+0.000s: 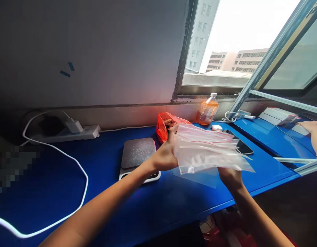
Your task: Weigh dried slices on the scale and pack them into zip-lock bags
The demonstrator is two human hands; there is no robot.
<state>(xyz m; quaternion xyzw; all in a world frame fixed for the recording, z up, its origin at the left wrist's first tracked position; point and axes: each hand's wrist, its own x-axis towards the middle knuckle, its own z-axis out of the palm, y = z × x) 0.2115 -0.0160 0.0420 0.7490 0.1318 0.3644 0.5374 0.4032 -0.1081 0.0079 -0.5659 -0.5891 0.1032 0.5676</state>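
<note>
Both my hands hold a stack of clear zip bags with red seal lines above the blue table. My left hand grips the stack's left edge, fingers closed on it. My right hand holds the stack from below, mostly hidden under the plastic. A small digital scale with a dark platform sits just left of my left hand. Behind the bags lies an open red plastic bag with brownish contents.
An orange drink bottle stands by the window. A black phone lies right of the bags. A white power strip with charger and a looping white cable occupy the left. Another person's hand rests at the far right near white boxes.
</note>
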